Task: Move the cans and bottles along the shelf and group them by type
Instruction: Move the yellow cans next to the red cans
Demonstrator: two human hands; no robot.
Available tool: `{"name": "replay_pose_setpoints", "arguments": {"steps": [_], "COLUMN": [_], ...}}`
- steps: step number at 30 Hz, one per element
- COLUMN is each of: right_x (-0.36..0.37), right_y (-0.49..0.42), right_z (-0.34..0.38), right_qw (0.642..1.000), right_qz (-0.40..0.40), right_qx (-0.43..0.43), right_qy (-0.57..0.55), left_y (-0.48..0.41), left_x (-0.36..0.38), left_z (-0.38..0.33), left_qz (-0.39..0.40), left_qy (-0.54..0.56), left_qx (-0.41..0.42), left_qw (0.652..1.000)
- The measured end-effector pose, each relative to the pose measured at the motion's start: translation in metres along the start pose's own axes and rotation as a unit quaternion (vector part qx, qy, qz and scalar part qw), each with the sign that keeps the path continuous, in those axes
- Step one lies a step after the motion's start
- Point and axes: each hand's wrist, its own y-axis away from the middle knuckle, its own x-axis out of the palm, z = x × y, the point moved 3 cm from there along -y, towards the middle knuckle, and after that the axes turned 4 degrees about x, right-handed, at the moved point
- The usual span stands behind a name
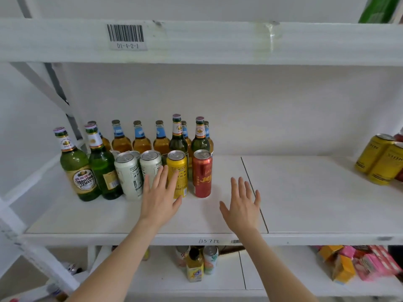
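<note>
On the white shelf [305, 192], several green beer bottles [76, 164] stand at the left and mid-back. Several amber bottles with blue neck labels [141, 140] line the back. In front stand white cans [128, 175], one yellow can [178, 171] and one red can [202, 173]. More yellow cans [379, 158] sit at the far right. My left hand [160, 197] is open, fingers spread, just in front of the white and yellow cans; I cannot tell if it touches them. My right hand [242, 205] is open, right of the red can, holding nothing.
The upper shelf beam [196, 42] with a barcode label hangs overhead. A diagonal frame brace [58, 88] runs at the left. The lower shelf holds a juice bottle [194, 267], cans and pink and orange packets [366, 262]. A seam [250, 182] divides the shelf boards.
</note>
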Motion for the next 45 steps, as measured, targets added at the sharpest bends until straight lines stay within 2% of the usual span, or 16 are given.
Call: {"name": "replay_pose_setpoints", "arguments": {"steps": [6,11,17,22,27,33,45], "right_x": [0.013,0.02,0.022,0.035,0.047,0.046,0.026], "right_y": [-0.008,-0.021,-0.046,-0.065,-0.075,-0.074,-0.044], "right_z": [0.034,0.055,0.068,0.068,0.067,0.062,0.04], "right_qw": [0.999,0.987,0.927,0.863,0.839,0.814,0.764], "right_qz": [0.009,0.031,0.074,0.107,0.113,0.111,0.108], "right_qx": [0.043,0.063,0.084,0.112,0.116,0.133,0.204], "right_qy": [-0.03,-0.148,-0.359,-0.482,-0.519,-0.554,-0.603], "left_y": [-0.019,-0.042,-0.074,-0.093,-0.1,-0.102,-0.088], "left_x": [0.003,0.004,0.007,0.008,0.013,0.009,-0.012], "left_z": [0.043,0.057,0.058,0.058,0.054,0.058,0.061], "left_qz": [-0.013,-0.043,-0.013,0.007,-0.005,0.0,0.02], "left_qy": [0.026,0.038,0.047,0.047,0.047,0.129,0.251], "left_qx": [0.014,0.061,0.059,0.028,0.007,-0.017,-0.011], "left_qw": [0.999,0.997,0.997,0.998,0.999,0.991,0.968]}}
